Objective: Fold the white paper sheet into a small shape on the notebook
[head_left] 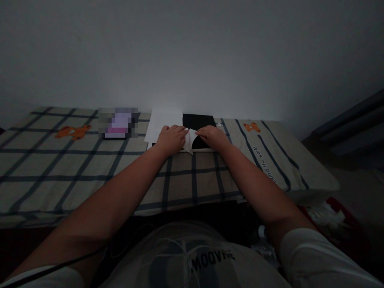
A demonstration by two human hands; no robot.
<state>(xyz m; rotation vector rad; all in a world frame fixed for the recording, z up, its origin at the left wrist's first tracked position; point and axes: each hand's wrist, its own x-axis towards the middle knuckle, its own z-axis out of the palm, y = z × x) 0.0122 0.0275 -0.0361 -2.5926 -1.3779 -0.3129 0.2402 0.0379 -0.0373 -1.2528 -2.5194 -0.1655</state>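
A small piece of folded white paper (188,141) lies between my two hands, one pointed end toward me. My left hand (172,139) has its fingers curled and pressed onto the paper's left side. From the other side, my right hand (213,137) pinches the paper's right edge between thumb and fingertips. Beneath both hands is a flat black board or book (199,120) with a pale front edge. White sheets of paper (165,119) cover its left part and stick out past it.
A blurred phone (119,124) with a lit screen lies left on the checked tablecloth (192,188). A small white scrap (219,124) sits right of the black board. Behind the table rises a plain wall (192,52). A red container (345,220) stands low at the right.
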